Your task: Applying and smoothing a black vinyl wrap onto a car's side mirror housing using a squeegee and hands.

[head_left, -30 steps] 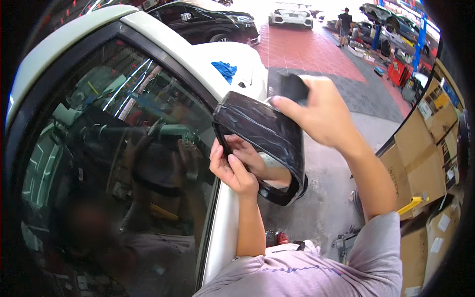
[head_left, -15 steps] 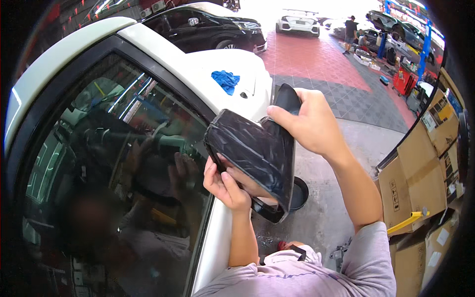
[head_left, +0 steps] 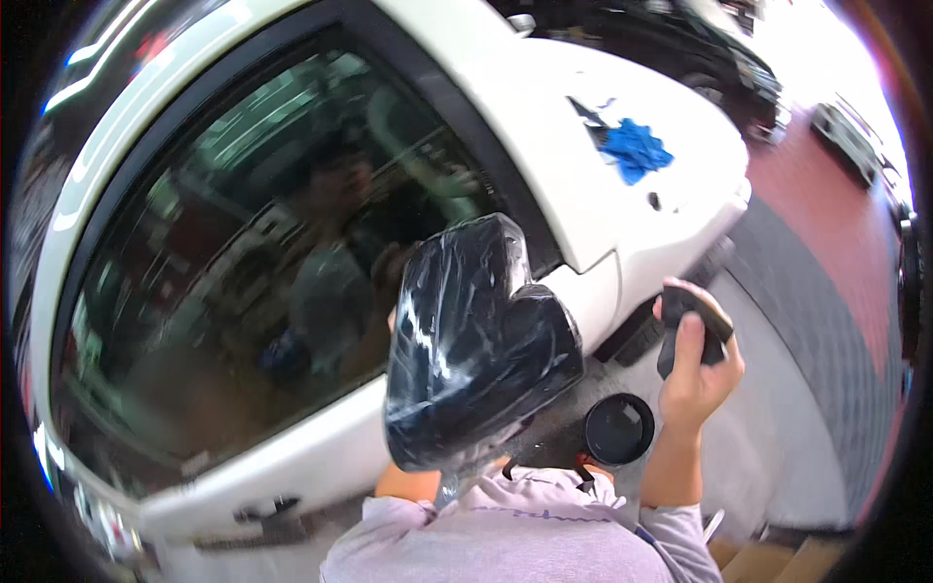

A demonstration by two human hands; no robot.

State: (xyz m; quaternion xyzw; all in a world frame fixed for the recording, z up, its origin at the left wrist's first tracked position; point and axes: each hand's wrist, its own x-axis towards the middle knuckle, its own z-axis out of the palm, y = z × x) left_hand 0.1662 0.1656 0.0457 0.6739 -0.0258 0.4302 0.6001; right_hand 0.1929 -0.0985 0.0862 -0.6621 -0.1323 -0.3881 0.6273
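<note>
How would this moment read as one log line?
Right hand: holding black piece; left hand: mostly hidden behind film-wrapped black mirror housing; crumpled blue cloth: on white hood

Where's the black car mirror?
In the head view, the black mirror is near the middle, partly in front of the car window, with the right hand off to its right.

Right grip (head_left: pixel 700 381) — now apart from the mirror (head_left: pixel 466 355).

A: Any readable text in head view?
B: None legible. Only lettering seen: dark cursive script (head_left: pixel 544 512) across the chest of the wearer's pale lilac-grey T-shirt (head_left: pixel 554 552).
A: Letters resolvable?
B: Negative. Strokes thin, small and blurred, running in one line over the fabric.
</note>
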